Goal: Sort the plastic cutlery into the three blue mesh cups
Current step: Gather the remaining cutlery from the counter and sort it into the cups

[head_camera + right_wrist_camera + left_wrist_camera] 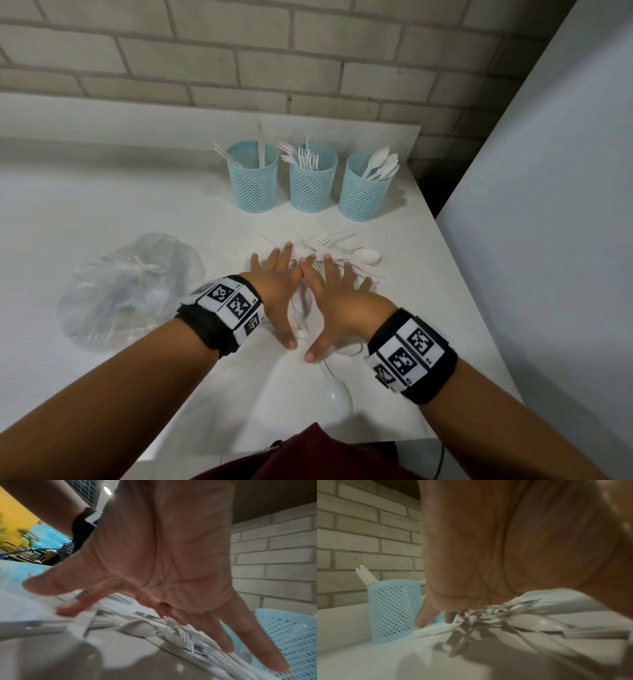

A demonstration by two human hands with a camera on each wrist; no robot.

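Three blue mesh cups, two hands, one plastic bag

The left cup (252,178) shows two pieces, one a knife; the middle cup (313,181) holds a bunch of forks too crowded to count; the right cup (366,188) has about four spoons. Loose cutlery (337,248) lies heaped under the left hand (279,287) and right hand (337,301), uncountable; one plastic bag (132,287)

Setting, as we read it: an indoor room, kind uncertain. We note a painted white brick wall (205,58), a white table (102,205), and, beyond it, a yellow wall (15,524) with potted greenery (25,536).
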